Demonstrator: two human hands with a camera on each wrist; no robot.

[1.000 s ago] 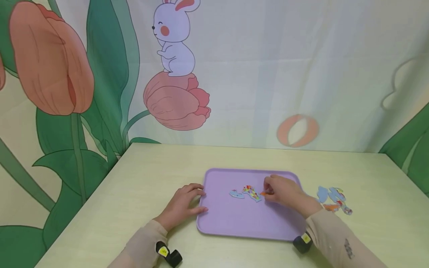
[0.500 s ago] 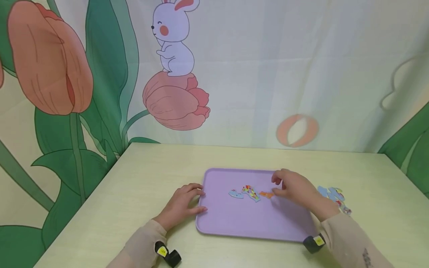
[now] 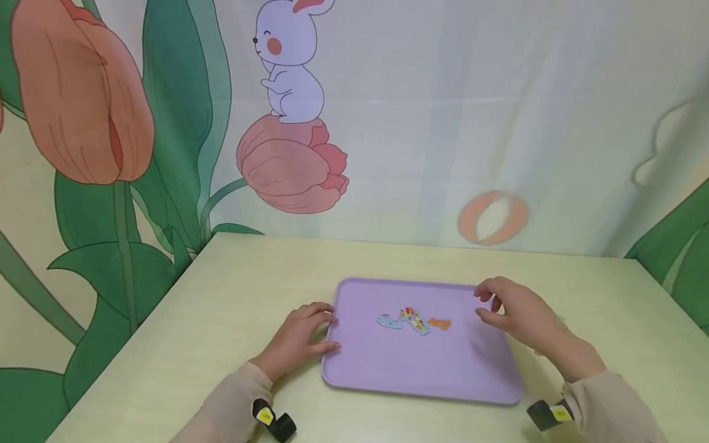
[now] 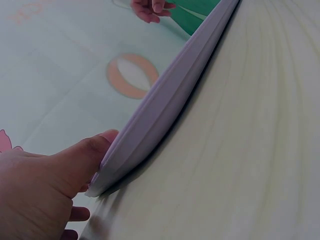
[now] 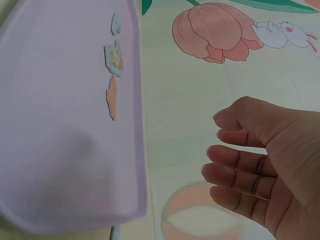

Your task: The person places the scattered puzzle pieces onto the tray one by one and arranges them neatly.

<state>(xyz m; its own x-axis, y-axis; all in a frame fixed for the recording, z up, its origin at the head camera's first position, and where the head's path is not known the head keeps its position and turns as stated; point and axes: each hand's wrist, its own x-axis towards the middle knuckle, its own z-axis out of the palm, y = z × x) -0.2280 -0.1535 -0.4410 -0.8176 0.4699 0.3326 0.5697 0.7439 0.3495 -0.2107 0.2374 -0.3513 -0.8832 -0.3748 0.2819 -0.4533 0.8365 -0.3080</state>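
Observation:
A purple tray lies on the pale table. On it sit three small puzzle pieces in a row: a blue one, a multicoloured one and an orange one. My left hand rests on the table against the tray's left edge, and its thumb touches the tray rim. My right hand hovers over the tray's right side with loosely curled fingers and holds nothing. In the right wrist view, the right hand is well clear of the orange piece.
A cartoon curtain with tulips and a rabbit hangs behind the table's far edge. Bare tabletop spreads to the left of and behind the tray. A black wrist camera sits on each sleeve.
My right hand left the orange piece beside the multicoloured one and drew back to the right, now covering the loose pieces beside the tray. The left hand stayed put.

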